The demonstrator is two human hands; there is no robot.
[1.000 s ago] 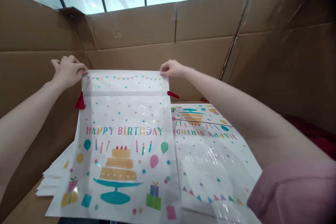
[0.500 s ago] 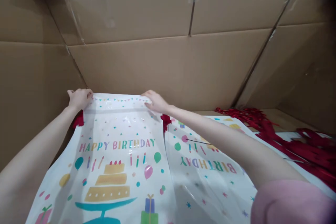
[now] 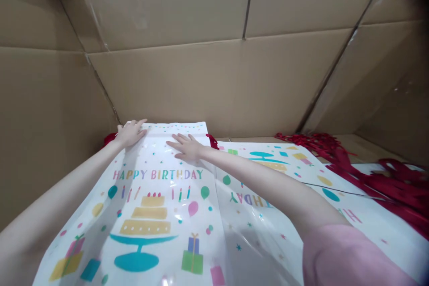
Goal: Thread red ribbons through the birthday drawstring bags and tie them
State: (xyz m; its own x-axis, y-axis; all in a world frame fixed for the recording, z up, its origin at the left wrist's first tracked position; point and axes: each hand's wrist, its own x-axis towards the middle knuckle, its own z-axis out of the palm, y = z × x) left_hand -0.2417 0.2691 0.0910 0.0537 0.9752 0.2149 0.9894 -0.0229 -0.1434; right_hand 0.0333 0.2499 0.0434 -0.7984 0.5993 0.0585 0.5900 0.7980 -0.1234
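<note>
A large white gift bag (image 3: 157,196), printed with "HAPPY BIRTHDAY", a tiered cake and balloons, lies flat with its top edge toward the box's far wall. My left hand (image 3: 131,134) rests on its upper left corner, fingers stretched out. Spread fingers of my right hand (image 3: 187,146) lie flat on the bag's upper right part. Dark red ribbon (image 3: 213,141) shows at the bag's right side, and more red ribbon (image 3: 109,140) pokes out past my left hand. Whether the bag is one layer or several, I cannot tell.
Tall cardboard walls (image 3: 187,85) of a big box rise at the back and sides. To the right lies another white birthday bag (image 3: 258,232), printed upside down to me. Tangled red ribbons (image 3: 362,183) lie at the far right.
Both hands have let go of the bag's top edge and now lie flat on its surface. The bag's top has shifted slightly right in view, and the camera view has moved a little.
</note>
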